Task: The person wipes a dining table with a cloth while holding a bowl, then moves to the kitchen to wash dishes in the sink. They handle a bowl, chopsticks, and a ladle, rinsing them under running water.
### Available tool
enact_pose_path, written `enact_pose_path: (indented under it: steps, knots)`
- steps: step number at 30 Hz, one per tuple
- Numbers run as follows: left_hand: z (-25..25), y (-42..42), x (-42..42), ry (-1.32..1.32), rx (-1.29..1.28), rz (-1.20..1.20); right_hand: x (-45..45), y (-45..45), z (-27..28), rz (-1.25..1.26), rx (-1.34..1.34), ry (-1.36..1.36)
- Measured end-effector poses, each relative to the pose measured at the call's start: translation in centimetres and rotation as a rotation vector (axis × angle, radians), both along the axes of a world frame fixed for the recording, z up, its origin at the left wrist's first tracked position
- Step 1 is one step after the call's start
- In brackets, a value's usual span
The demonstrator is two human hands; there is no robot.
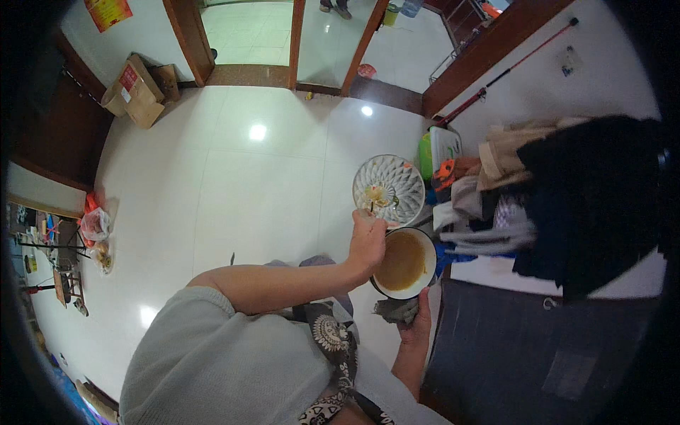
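A white bowl with a dark rim (429, 265) holds brown liquid, its surface level with no solids plain in it. My right hand (417, 321) grips it from below at its near edge, with a crumpled grey-green cloth (398, 309) against the bowl. Beside the bowl's far left rim is my left hand (368, 239), fingers drawn together on a small pale thing that I cannot make out. Just beyond those fingertips lies a clear, diamond-patterned dish (406, 183). Food scraps (376, 195), pale with bits of green and orange, sit in it.
Clothes (589, 202) hang at the right above a dark panel (531, 340). A red fishing rod (494, 79) leans on the wall. Cardboard boxes (141, 93) stand far left; plastic bags (96, 226) lie nearer. Past the door frame (295, 48), a person's feet (336, 9) show.
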State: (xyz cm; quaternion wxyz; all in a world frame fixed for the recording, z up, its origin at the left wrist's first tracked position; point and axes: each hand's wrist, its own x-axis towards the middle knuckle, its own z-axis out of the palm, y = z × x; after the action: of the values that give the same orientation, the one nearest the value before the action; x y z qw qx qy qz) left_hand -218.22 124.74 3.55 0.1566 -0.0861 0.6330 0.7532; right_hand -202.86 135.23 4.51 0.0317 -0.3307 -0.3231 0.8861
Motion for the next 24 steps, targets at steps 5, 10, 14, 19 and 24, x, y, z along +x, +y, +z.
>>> enact_pose_path:
  steps: [5, 10, 14, 19, 24]
  knots:
    - [0.7, 7.3, -11.1, 0.258, -0.221, -0.012, -10.7, 8.4, -1.9, -0.012, -0.023, 0.041]
    - [1.9, 14.2, -21.7, 0.023, -0.019, 0.08, -21.6, 15.3, -2.1, 0.019, -0.062, 0.058]
    - [-0.2, 20.8, -29.5, -0.014, 0.045, 0.108, -30.2, 21.6, -2.1, 0.046, -0.058, 0.058]
    - [-1.8, 27.8, -39.7, 0.087, -0.022, 0.11, -39.6, 28.2, -5.3, 0.003, -0.091, 0.028]
    - [-4.0, 34.3, -49.6, 0.031, -0.119, 0.012, -49.2, 33.1, -6.8, -0.139, -0.138, -0.059]
